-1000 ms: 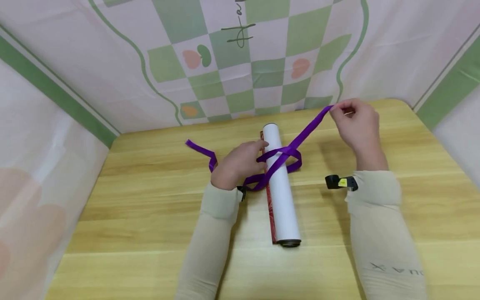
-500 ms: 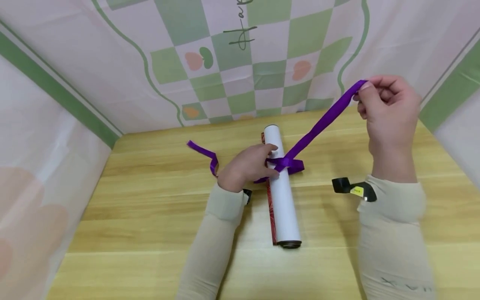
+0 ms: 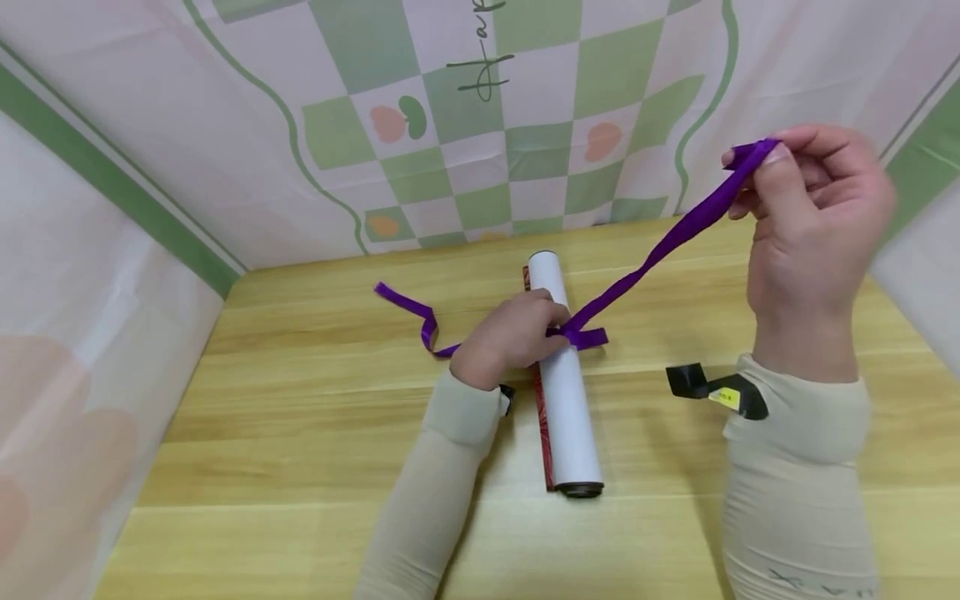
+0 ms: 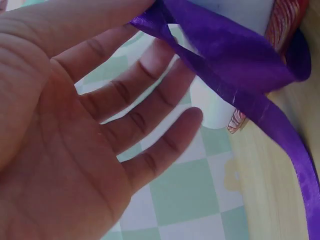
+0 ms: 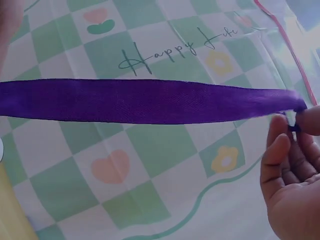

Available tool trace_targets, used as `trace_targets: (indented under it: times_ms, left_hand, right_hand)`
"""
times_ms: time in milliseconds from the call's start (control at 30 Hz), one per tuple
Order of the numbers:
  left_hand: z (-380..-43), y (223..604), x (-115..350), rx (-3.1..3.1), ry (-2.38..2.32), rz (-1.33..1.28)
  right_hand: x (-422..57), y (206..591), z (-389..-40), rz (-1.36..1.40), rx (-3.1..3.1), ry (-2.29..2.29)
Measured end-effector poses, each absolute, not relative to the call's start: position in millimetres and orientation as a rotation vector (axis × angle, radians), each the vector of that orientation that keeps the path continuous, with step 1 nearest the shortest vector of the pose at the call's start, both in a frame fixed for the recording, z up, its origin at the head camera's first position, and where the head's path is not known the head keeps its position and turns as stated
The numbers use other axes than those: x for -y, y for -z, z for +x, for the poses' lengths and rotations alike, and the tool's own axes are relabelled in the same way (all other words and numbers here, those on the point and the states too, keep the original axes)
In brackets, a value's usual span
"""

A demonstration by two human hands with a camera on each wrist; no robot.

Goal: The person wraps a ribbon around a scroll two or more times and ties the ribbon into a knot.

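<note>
A white roll of paper (image 3: 567,417) with a dark end lies lengthwise on the table, a purple ribbon (image 3: 618,283) crossing its middle. My left hand (image 3: 513,333) reaches over the roll from the left. Its thumb and forefinger pinch the ribbon where the strands cross; in the left wrist view the other fingers (image 4: 172,137) are loosely spread. Raised at the upper right, my right hand (image 3: 825,212) pinches one ribbon end between thumb and fingers. The strand between the hands is taut. In the right wrist view this stretch of ribbon (image 5: 150,101) runs flat to the right hand (image 5: 295,185).
The ribbon's other tail lies loose and bent on the wooden table (image 3: 300,417), left of the roll. A red patterned strip (image 3: 543,433) runs along the roll's left side. Behind the table hangs a green-and-white checked cloth (image 3: 465,108).
My right hand has moved up and right, drawing the ribbon out. The wide loops over the roll have tightened into a small crossing. My left hand has shifted right onto that crossing.
</note>
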State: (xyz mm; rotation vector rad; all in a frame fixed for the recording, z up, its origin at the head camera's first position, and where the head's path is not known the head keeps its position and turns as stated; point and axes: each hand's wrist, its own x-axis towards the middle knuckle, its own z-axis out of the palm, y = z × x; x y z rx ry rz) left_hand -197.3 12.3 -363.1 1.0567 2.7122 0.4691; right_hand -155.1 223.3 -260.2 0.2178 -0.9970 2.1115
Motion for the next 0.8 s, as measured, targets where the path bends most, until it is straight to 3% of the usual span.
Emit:
trace_targets:
  times_ms: [200,400,800]
  left_hand:
    - [-201,359,-6,-2.752,-0.592,1.053]
    - [-203,353,2,-2.753,-0.681,1.052]
    - [-205,349,13,-2.978,-0.66,0.974]
  right_hand:
    - [-228,276,-161,0.112,1.575,-2.005]
    - [-223,297,-174,0.03,2.367,-1.332]
    - [-210,313,-180,0.331,2.78,-1.125]
